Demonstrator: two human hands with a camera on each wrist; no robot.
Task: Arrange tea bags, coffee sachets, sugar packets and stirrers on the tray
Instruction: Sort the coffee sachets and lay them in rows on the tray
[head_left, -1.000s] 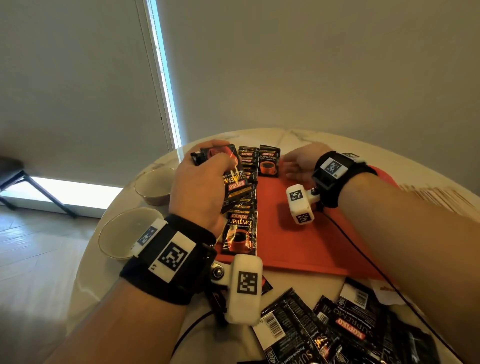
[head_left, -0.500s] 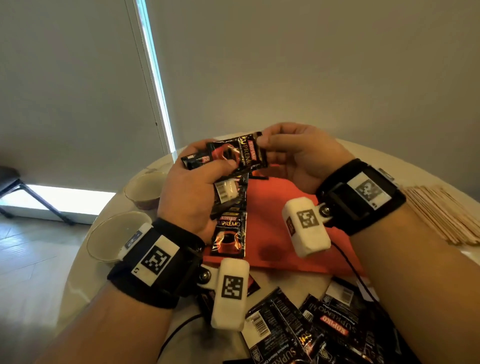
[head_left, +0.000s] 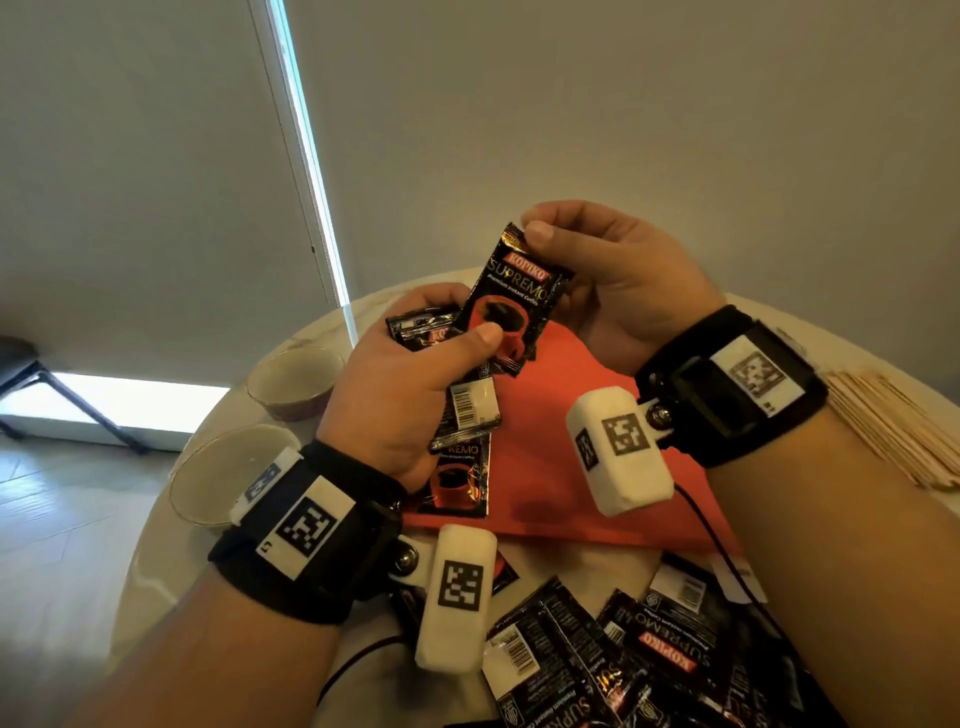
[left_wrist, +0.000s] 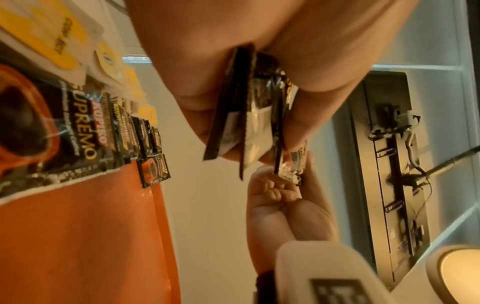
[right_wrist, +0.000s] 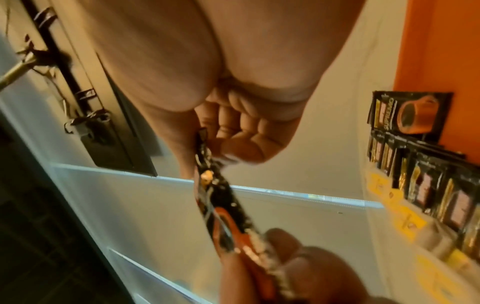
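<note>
So both hands are up at frame centre, sharing one black glossy coffee sachet w/ a red cup print (head_left: 511, 304). Right hand (head_left: 618, 291) pinches its top corner btwn thumb and forefinger; left hand (head_left: 400, 379) clamps its lower edge under the thumb, plus a small stack of black sachets (head_left: 457, 410) in the curled fingers. Flat orange-red tray (head_left: 550, 467) lies below centre, a row of sachets (left_wrist: 135, 135) along its left edge. Loose black sachets (head_left: 623, 660) pile at lower right; pale wooden stirrers (head_left: 893, 421) at right edge.
</note>
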